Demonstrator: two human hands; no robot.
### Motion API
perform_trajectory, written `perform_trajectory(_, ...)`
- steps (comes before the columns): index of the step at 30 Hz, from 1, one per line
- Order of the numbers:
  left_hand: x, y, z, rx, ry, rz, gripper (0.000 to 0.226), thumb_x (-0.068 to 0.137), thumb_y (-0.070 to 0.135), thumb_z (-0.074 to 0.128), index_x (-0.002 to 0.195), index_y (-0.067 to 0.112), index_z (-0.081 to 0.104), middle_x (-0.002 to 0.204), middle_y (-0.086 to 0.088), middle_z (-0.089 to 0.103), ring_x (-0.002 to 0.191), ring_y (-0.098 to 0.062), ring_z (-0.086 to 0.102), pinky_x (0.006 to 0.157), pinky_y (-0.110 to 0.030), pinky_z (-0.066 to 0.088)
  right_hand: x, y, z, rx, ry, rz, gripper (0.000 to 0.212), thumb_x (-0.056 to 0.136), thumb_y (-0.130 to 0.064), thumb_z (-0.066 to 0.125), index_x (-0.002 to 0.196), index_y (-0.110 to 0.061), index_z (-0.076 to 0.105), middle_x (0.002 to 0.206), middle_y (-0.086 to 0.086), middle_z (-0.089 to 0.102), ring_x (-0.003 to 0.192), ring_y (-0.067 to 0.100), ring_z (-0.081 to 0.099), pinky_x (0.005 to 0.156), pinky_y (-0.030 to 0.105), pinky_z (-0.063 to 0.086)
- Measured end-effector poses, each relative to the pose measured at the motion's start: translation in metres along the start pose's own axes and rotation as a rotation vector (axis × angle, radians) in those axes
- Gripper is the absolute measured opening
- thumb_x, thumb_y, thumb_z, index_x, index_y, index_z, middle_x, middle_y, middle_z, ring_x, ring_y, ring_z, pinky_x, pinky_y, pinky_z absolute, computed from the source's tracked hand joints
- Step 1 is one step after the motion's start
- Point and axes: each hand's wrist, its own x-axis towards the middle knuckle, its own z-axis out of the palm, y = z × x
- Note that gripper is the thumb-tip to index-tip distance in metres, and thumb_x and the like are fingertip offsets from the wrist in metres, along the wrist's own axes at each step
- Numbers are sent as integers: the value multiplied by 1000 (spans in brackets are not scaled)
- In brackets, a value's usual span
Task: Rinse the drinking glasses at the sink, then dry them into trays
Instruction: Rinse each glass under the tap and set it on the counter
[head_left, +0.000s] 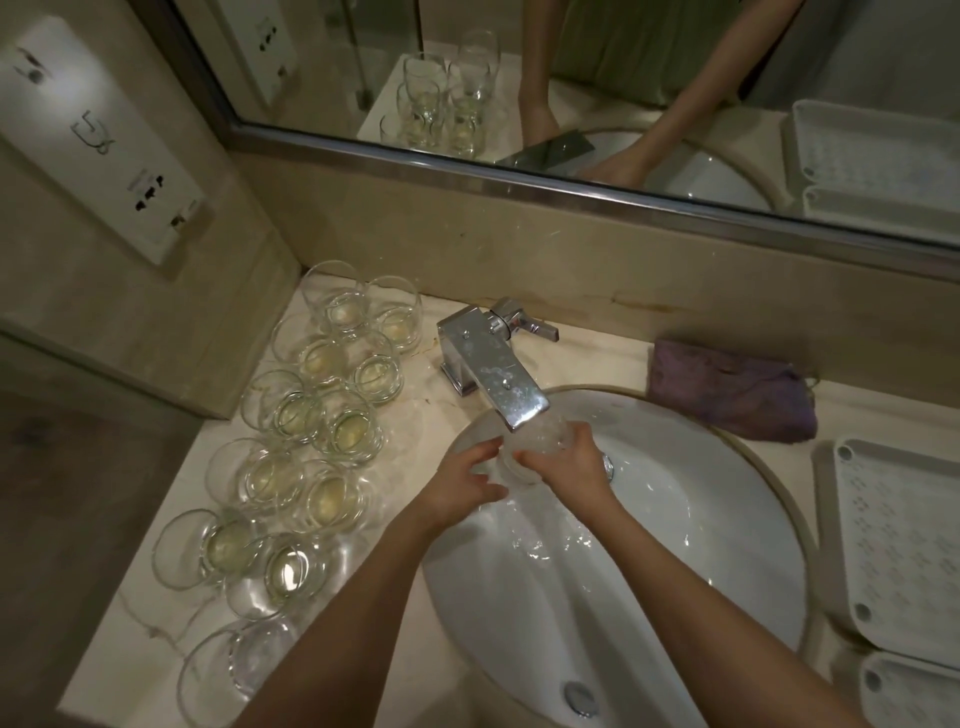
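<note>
We hold one clear round drinking glass (535, 447) under the spout of the square chrome faucet (491, 371), over the white oval sink basin (727, 519). Our right hand (569, 465) curls its fingers around the glass; our left hand (467, 486) touches its side with loosely bent fingers. Left of the faucet, clear tumblers (311, 431) stand in rows on the pale marble surface (415, 613). Right of the faucet lie a purple cloth (732, 389) and white perforated plastic trays (904, 545).
</note>
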Motion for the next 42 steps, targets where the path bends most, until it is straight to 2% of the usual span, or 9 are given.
perform_trajectory(3, 1, 1, 6, -71, 8, 1, 70, 85, 6, 70, 145, 20, 37, 131, 11, 43, 103, -14, 57, 71, -13, 46, 4, 2, 1, 223, -50, 163, 57, 68, -26, 82, 113, -6, 53, 105, 10, 65, 90, 17, 66, 71, 33, 59)
perform_trajectory(5, 3, 2, 10, -159, 25, 30, 68, 78, 13, 75, 138, 21, 43, 120, 8, 54, 86, -11, 61, 66, -17, 46, 2, 6, 3, 395, -92, 250, 44, 75, -29, 77, 110, -6, 62, 109, 16, 68, 93, 23, 69, 70, 34, 60)
perform_trajectory(10, 9, 12, 13, -279, 90, 74, 56, 71, 20, 75, 123, 21, 54, 119, -8, 60, 102, -25, 66, 82, -31, 56, -3, 4, 0, 692, -269, 416, 43, 90, -38, 62, 114, -2, 61, 108, 22, 69, 92, 29, 71, 80, 37, 58)
perform_trajectory(14, 12, 25, 12, -210, 215, -30, 29, 95, 15, 57, 123, 13, 51, 97, -6, 59, 73, -15, 60, 69, -30, 55, -4, -2, -9, 153, -194, 261, 43, 92, -44, 58, 113, -6, 56, 98, 8, 62, 88, 25, 63, 72, 29, 52)
perform_trajectory(20, 13, 28, 19, 49, 235, 26, 4, 90, 35, 58, 91, 32, 55, 68, 2, 60, 54, -14, 56, 55, -30, 51, 8, -2, -17, -788, -376, -396, 89, 78, -29, 76, 149, -17, 24, 152, 4, 29, 140, 21, 28, 116, 38, 18)
perform_trajectory(23, 11, 30, 18, 117, 225, 84, 17, 89, 46, 59, 101, 34, 54, 85, 7, 66, 68, -13, 62, 67, -33, 54, 14, -5, -16, -915, -308, -496, 85, 73, -35, 78, 144, -20, 34, 132, 7, 42, 121, 26, 44, 101, 36, 37)
perform_trajectory(30, -3, 32, 12, 34, 140, 181, 22, 92, 28, 60, 113, 32, 59, 115, 5, 63, 96, -12, 61, 85, -17, 46, 17, -2, -6, 24, -331, -117, 31, 74, -8, 76, 99, -18, 62, 89, -2, 65, 78, 13, 63, 66, 18, 48)
perform_trajectory(36, -4, 21, 15, 115, 133, 262, 67, 65, 44, 81, 126, 36, 55, 122, 15, 58, 107, -3, 59, 90, -23, 50, 2, -4, -4, 844, -265, 422, 28, 87, -19, 65, 112, -9, 59, 93, 15, 61, 74, 24, 65, 61, 32, 58)
perform_trajectory(42, -3, 26, 27, 49, 224, 213, 69, 69, 11, 86, 128, 16, 50, 112, -1, 62, 82, -2, 60, 62, -7, 45, -12, 2, 1, 916, -382, 501, 45, 85, -43, 58, 112, -7, 62, 94, 13, 72, 82, 22, 70, 84, 38, 53)
